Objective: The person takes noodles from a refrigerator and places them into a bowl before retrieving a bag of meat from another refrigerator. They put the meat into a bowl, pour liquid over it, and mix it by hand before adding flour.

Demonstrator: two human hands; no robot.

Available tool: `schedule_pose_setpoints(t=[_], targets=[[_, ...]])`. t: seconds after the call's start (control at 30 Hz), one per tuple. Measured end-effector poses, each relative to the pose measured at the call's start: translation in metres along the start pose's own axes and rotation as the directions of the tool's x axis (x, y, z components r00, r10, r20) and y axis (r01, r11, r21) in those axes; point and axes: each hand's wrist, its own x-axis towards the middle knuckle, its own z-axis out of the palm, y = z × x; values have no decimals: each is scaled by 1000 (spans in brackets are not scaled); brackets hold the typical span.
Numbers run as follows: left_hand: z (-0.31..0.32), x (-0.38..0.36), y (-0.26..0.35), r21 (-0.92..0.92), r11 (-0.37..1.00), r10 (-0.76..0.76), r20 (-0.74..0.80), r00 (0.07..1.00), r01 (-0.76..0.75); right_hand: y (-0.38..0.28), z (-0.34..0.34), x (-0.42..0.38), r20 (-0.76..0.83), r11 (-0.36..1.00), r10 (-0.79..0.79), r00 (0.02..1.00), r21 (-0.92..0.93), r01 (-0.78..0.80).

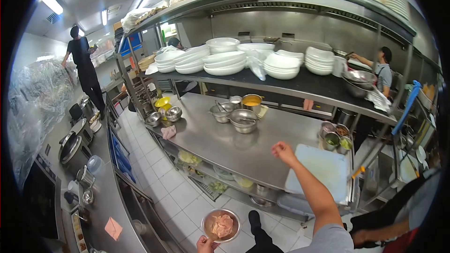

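My left hand (205, 244) grips the rim of a round metal bowl (205, 215) low in the view, above the tiled floor. Pale pink raw meat (222, 226), which looks like chicken, lies in the bowl. My right arm stretches forward over the steel table (262, 136). At its end, my right hand (282, 151) is loosely bent with its fingers apart, and nothing shows in it. Close to this hand is a whitish cutting board (316, 168). Farther off on the table stand metal bowls (244, 121) and a pot of orange liquid (251, 101).
Stacked white dishes (225, 63) fill the shelf above the table. Small ingredient containers (332, 141) sit behind the board. A steel counter (108, 197) runs along the left, beside the tiled aisle (164, 178). One person (82, 65) stands far left; another (384, 72) works behind the shelf.
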Motion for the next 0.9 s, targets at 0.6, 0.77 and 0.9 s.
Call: schedule_pose_setpoints(t=[0.6,0.77,0.9], targets=[[101,260,103,-40,988,96,-583,807,-147,187,17,511,-634,837,185,751,-299,-459],[110,322,135,-16,998,47,-468,883,-62,193,3,501,-676,911,213,705,-123,-393],[116,389,163,49,998,-30,-243,970,43,180,-9,475,-693,965,232,683,72,-254]])
